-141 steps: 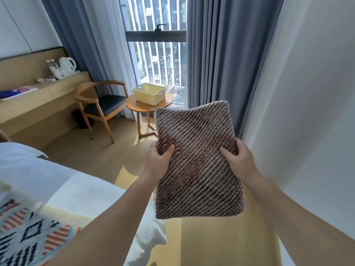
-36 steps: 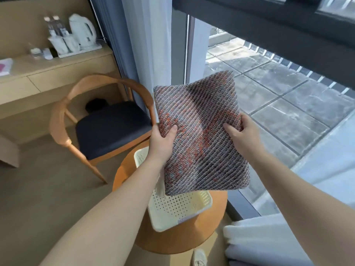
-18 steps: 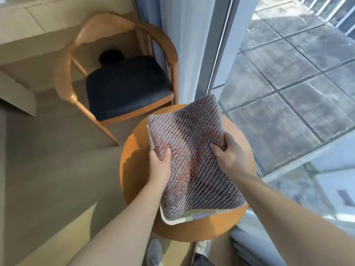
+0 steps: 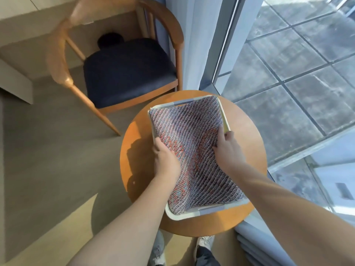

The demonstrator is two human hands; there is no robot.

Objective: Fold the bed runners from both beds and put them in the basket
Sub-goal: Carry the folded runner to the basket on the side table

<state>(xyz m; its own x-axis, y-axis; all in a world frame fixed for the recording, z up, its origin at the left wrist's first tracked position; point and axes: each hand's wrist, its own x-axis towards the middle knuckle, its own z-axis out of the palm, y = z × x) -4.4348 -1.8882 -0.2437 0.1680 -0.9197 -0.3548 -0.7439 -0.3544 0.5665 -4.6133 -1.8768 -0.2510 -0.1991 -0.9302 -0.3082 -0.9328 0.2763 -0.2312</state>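
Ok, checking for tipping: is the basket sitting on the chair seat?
No, the basket sits on the round wooden table, beside the chair.

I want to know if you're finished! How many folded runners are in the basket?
1. The runner lies in the basket on the round table, with the left hand and right hand holding its sides. Another might be hidden underneath.
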